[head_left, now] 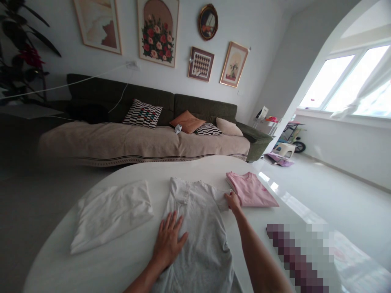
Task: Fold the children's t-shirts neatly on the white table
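A light grey garment (203, 228) lies spread on the white table (122, 268), its collar end away from me. My left hand (170, 238) rests flat on its left side with the fingers spread. At the garment's right sleeve, my right hand (233, 201) pinches the sleeve end between closed fingers. Just beyond that hand is a folded pink shirt (253, 190). Over on the table's left lies a white cloth (113, 213), flat and slightly creased.
Behind the table stands a dark green sofa (152, 95) with a beige cover (146, 142) and several cushions. A blurred, pixelated dark purple shape (295, 260) is at the lower right. A white stool (284, 149) stands on the floor at the right.
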A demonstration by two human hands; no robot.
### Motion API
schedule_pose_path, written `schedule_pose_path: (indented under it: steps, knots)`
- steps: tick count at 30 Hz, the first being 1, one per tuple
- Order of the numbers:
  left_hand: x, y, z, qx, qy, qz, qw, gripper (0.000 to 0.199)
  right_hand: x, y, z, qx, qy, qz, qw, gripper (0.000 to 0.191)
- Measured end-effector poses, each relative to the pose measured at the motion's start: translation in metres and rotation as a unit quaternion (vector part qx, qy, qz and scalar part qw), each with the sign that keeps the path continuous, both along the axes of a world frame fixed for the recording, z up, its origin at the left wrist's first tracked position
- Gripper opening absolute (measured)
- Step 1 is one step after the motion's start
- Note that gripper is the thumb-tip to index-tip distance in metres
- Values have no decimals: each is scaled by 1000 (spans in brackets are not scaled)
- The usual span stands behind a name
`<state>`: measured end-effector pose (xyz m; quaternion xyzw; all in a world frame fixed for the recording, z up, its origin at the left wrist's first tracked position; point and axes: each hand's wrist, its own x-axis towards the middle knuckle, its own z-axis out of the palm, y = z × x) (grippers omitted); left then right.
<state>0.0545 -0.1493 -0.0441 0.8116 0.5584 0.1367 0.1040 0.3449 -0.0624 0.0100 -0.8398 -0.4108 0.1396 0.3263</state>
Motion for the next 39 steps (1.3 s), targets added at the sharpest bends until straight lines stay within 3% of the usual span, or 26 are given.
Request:
schedule_pose_path:
  steps: [4,8,12,14,17,20,23,25,28,33,35,39]
  knots:
    - [0,-3,1,12,4,1,1000,59,-20,2,16,9,-33,30,999,29]
    - [2,-4,1,19,11,6,1000,57,-79,12,22,32,-61,87,994,32]
    - [2,-3,1,34,14,8,999,54,-151,11,15,43,-64,222,972,30]
    - [2,-3,1,38,16,6,999,54,-166,-1,13,52,-56,293,953,25]
    - [1,-3,-1,42,15,5,999,54,-141,-44,11,73,-53,308,947,24]
    - [0,-3,-3,45,15,5,999,54,-82,-113,1,69,-62,234,968,29]
    - [1,-3,-3,48,18,6,999,54,-37,-182,-18,19,-62,176,982,32]
    - [2,-3,-3,51,19,8,998,54,-29,-212,-30,-26,-55,167,984,27]
    - [3,-3,-3,53,21,7,998,53,-43,-229,-34,-57,-73,169,981,10]
    - [2,-5,-3,54,24,3,998,54,-101,-237,-7,0,-160,145,976,10]
    - [1,-5,-2,56,24,3,998,54,-126,-248,2,-7,-220,188,957,21]
    - [1,-4,-3,57,21,5,998,54,-147,-270,15,-169,-248,342,890,41]
